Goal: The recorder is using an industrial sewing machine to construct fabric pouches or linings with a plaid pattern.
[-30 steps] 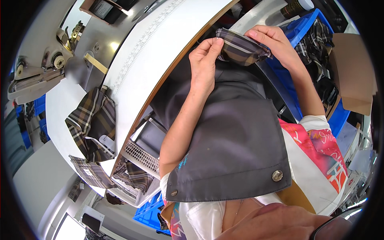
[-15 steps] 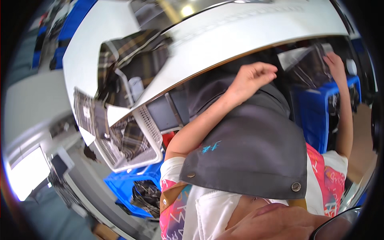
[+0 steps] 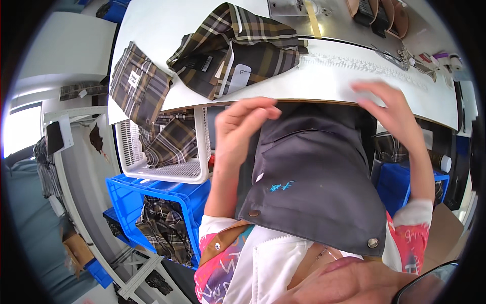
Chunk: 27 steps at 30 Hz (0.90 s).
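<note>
Left hand (image 3: 237,126) at near edge of white curved tabletop (image 3: 324,85): fingers curled, narrow; can't tell if tips meet thumb. Right hand (image 3: 392,109): fingers wide, blurred, empty, over same edge. Brown-black plaid fabric bundle (image 3: 268,55) lies on tabletop's left half; labelled plaid fabric panel (image 3: 144,86) overhangs its left end. Below tabletop, left: white plastic basket (image 3: 204,144), blue plastic crate (image 3: 196,192). Beyond tabletop's far edge: grey metal plate (image 3: 334,25). Bright window (image 3: 23,129) far left of tabletop.

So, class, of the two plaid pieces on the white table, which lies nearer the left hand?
The larger, rumpled plaid piece with the rounded pale tag; the smaller, flatter piece lies farther left.
</note>
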Motion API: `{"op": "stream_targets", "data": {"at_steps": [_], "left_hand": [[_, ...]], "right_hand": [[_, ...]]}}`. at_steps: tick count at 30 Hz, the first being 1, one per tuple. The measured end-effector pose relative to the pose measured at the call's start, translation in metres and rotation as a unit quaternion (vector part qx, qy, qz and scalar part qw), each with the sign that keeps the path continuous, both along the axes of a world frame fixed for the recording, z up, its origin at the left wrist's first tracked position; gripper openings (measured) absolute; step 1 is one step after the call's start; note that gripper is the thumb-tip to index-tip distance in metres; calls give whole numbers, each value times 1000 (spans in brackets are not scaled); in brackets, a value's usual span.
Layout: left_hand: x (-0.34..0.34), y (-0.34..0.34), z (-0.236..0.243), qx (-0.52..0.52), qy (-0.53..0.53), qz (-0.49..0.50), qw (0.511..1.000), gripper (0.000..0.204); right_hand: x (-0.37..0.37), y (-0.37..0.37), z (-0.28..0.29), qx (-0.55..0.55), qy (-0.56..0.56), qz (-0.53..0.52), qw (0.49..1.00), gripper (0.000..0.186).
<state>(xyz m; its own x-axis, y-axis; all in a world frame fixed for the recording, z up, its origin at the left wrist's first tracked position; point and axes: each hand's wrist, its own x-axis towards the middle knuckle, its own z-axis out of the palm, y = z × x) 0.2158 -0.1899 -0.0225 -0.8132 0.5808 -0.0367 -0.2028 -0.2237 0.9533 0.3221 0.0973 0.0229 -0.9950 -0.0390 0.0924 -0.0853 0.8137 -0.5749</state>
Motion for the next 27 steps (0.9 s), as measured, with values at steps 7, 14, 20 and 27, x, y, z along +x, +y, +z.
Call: {"op": "stream_targets", "data": {"at_steps": [7,14,20,27], "left_hand": [[-46,-20,7,112,13,225,968,33],[-72,-4,2,98,-89,82,988,37],[-101,13,-6,447,-172,43,877,33],[-87,39,29,192,259,37,946,40]], "right_hand": [[-176,-66,-31,1,215,32,976,23],[-161,-84,-16,-73,412,91,904,11],[-108,-76,-29,79,430,211,874,22],[-103,-67,-4,-289,290,19,912,21]]}}
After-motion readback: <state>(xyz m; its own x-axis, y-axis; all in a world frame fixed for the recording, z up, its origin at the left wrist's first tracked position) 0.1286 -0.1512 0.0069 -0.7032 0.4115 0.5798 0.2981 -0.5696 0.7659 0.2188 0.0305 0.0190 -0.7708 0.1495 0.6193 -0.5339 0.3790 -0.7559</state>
